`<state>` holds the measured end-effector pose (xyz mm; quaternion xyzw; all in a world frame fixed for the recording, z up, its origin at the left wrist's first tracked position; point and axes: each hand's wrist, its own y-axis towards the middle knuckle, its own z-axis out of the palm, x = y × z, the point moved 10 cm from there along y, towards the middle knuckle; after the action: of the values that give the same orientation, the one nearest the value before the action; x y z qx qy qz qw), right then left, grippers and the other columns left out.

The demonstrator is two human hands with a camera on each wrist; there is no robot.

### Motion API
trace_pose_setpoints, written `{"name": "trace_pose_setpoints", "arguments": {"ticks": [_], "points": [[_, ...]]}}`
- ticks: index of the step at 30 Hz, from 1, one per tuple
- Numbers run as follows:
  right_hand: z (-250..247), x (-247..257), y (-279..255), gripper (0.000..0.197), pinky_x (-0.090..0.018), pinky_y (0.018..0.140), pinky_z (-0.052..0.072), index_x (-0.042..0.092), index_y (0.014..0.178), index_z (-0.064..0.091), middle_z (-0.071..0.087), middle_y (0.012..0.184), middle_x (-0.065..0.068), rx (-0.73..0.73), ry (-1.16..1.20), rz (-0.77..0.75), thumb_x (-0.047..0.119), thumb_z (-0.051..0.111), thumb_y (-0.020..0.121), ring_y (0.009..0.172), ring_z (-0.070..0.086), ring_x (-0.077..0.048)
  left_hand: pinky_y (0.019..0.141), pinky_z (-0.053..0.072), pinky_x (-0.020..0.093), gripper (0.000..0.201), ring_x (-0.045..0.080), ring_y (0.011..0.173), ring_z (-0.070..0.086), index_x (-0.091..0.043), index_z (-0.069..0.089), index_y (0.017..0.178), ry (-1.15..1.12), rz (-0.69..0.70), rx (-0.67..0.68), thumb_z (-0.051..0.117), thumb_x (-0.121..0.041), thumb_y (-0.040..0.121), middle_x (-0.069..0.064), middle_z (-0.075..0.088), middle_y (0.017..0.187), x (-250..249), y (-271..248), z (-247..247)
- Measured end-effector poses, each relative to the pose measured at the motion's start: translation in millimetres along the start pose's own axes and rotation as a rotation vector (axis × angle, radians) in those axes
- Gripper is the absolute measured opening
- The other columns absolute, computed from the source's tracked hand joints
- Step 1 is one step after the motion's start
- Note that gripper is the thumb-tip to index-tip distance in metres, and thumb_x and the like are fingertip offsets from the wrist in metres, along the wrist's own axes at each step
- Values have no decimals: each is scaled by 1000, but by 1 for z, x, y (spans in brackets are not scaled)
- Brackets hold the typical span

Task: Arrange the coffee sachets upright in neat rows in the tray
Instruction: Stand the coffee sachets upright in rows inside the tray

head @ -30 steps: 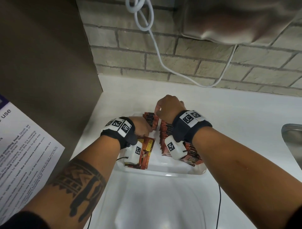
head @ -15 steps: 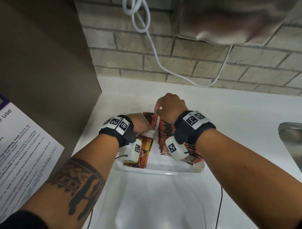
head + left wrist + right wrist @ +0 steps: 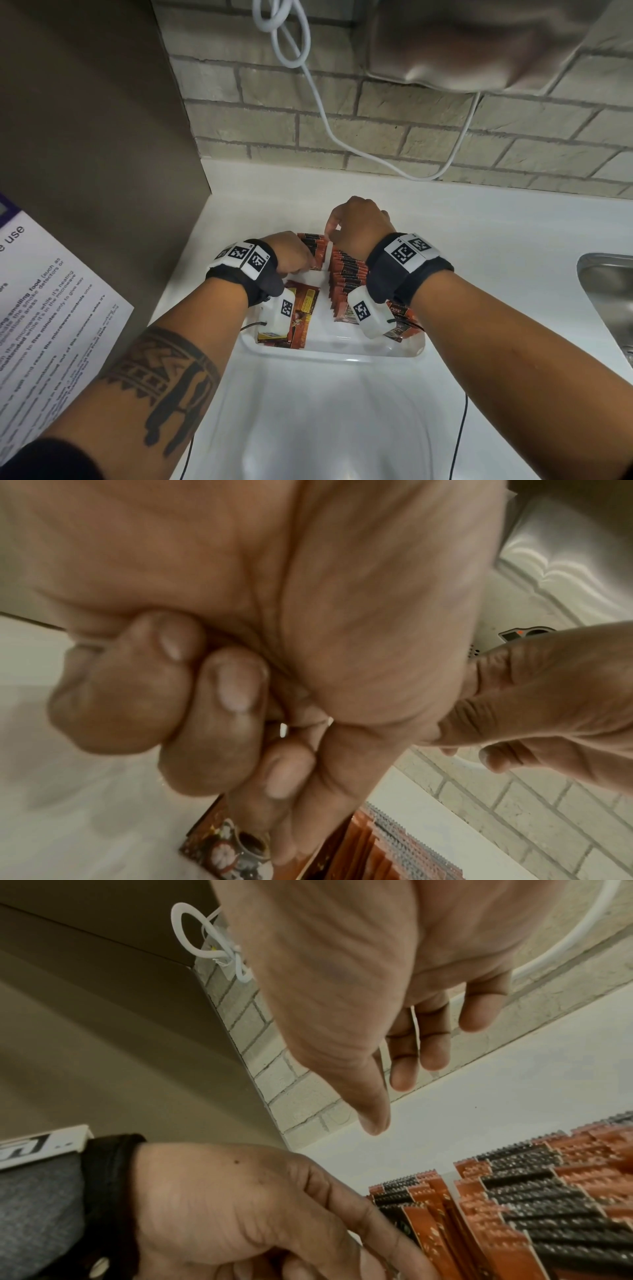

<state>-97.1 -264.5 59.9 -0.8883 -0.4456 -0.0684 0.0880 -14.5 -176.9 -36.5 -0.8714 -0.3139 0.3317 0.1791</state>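
Note:
A white tray (image 3: 329,354) sits on the white counter. Orange-and-black coffee sachets stand upright in a long right row (image 3: 346,274) and a short far-left row (image 3: 313,245). A few loose sachets (image 3: 303,308) lie flat in the near-left part. My left hand (image 3: 291,253) is at the short row: three fingers curl into the palm, and thumb and forefinger (image 3: 284,850) appear to pinch a sachet (image 3: 421,1229) against that row (image 3: 411,1199). My right hand (image 3: 359,222) hovers over the tray's far end with fingers (image 3: 404,1069) hanging loosely and holding nothing.
A steel sink (image 3: 606,291) lies at the right edge. A brown panel (image 3: 85,137) with a printed notice (image 3: 44,308) stands on the left. On the brick wall behind, a white cable (image 3: 322,113) loops down. A grey cover (image 3: 479,44) hangs above.
Hardly anything differs. Both hands stay at the tray's far end, and the left hand has edged slightly closer to the short row.

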Motion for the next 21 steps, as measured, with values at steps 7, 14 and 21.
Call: {"name": "trace_pose_setpoints", "arguments": {"ticks": [7, 14, 21], "points": [[-1, 3, -4, 20, -39, 92, 46, 20, 101, 73, 61, 110, -2, 3, -6, -17, 21, 55, 90, 106, 56, -23, 66, 43, 29, 32, 24, 75, 54, -8, 71, 119, 36, -65, 16, 60, -16, 91, 9, 62, 92, 2, -2, -1], [-7, 5, -9, 21, -42, 95, 46, 23, 101, 73, 61, 112, -2, -23, -10, -34, 22, 55, 91, 108, 56, -24, 74, 53, 31, 25, 22, 85, 65, -13, 73, 111, 38, -39, 9, 68, -27, 91, 7, 72, 108, 5, -5, 0], [-23, 6, -26, 19, -41, 91, 49, 26, 93, 74, 62, 104, 0, -80, 83, -53, 22, 55, 90, 100, 60, -21, 80, 50, 29, 19, 18, 91, 61, -13, 70, 104, 191, 4, -52, 61, -28, 95, 2, 66, 103, -6, -21, -8]]}}
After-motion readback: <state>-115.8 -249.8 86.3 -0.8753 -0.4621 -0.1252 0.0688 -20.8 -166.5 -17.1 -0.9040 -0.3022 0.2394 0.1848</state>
